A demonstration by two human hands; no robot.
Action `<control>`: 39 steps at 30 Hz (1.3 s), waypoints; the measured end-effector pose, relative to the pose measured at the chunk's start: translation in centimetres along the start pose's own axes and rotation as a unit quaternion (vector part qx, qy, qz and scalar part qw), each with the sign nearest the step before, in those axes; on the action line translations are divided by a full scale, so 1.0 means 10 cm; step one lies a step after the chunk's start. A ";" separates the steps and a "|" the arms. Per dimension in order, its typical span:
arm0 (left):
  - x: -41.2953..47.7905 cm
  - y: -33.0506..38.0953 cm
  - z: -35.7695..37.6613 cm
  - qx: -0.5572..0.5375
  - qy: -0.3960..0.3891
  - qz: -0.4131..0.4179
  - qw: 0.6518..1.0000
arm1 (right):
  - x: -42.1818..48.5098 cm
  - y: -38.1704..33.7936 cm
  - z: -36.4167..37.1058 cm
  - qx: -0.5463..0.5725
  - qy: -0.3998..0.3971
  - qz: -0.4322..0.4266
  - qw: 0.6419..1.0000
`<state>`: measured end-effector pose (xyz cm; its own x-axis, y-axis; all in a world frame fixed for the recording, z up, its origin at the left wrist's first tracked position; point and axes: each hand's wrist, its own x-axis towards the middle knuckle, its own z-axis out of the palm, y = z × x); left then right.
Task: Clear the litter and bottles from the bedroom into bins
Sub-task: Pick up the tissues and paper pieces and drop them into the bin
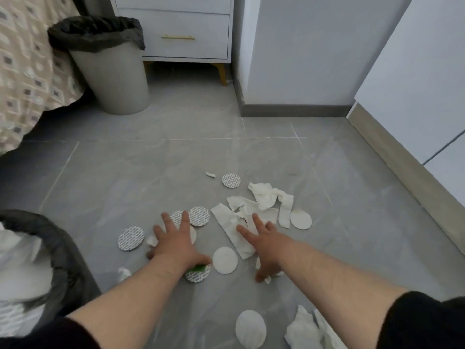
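Litter lies scattered on the grey tile floor. Torn white paper strips [261, 205] form a heap in the middle, and several round white pads and foil discs surround them, such as a disc [231, 180] further back and a pad [224, 260] between my hands. My left hand [176, 243] rests flat with fingers spread over pads and discs; a disc with a green edge [197, 272] peeks from under its wrist. My right hand [264, 245] is spread open on the paper strips. A bin lined with a black bag [63, 248] stands at my lower left, holding white litter.
A second grey bin with a black liner [113, 79] stands at the back beside the patterned bedspread [27, 71]. A white nightstand [186, 34] is behind it. White wardrobe doors [415, 84] run along the right. More pads and crumpled paper [302, 328] lie near my right forearm.
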<state>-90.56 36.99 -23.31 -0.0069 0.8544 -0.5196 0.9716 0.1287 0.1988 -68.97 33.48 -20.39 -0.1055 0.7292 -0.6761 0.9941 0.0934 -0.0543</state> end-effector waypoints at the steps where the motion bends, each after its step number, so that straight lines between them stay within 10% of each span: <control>1: 0.02 0.02 -0.03 0.007 -0.003 0.009 1.000 | 0.01 0.00 0.00 -0.007 -0.007 0.001 1.000; 7: 0.23 0.08 -0.14 0.073 -0.067 0.038 0.994 | -0.05 0.06 0.08 -0.048 0.022 -0.024 0.998; 17: -0.12 0.01 -0.05 0.124 0.040 0.099 0.987 | -0.30 0.11 0.46 -0.034 0.137 -0.064 0.988; 29: -0.37 0.01 0.07 -0.096 0.064 0.132 0.985 | -0.59 0.26 0.39 0.132 0.206 -0.040 0.969; 39: -0.50 0.19 0.16 0.124 -0.070 0.219 0.965 | -0.52 -0.06 0.25 0.003 0.034 -0.043 0.998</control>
<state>-88.30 32.13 -21.69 0.4330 0.7205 -0.5416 0.9008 -0.3685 0.2299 -68.93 27.89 -18.69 -0.1924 0.7635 -0.6165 0.9813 0.1544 -0.1151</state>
